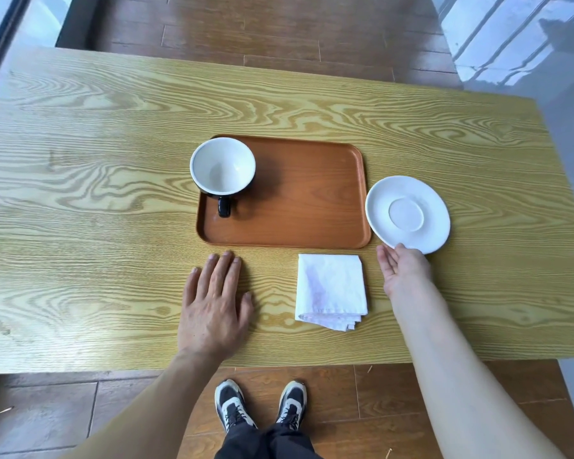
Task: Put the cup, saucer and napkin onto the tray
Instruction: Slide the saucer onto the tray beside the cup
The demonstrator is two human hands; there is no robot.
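A black cup (pixel 222 170) with a white inside stands upright on the left part of the brown tray (pixel 312 200), its handle pointing toward me. The white saucer (pixel 407 214) is just right of the tray, tilted a little, and my right hand (pixel 403 270) grips its near rim, palm up. A folded white napkin (pixel 332 289) with a faint pink stain lies on the table in front of the tray's right half. My left hand (pixel 214 306) rests flat on the table, fingers spread, just below the tray's left half and holding nothing.
The wooden table (pixel 80 193) stretches wide to the left and right of the tray. Its near edge runs just above my shoes (pixel 261 404). Wooden floor lies beyond the far edge.
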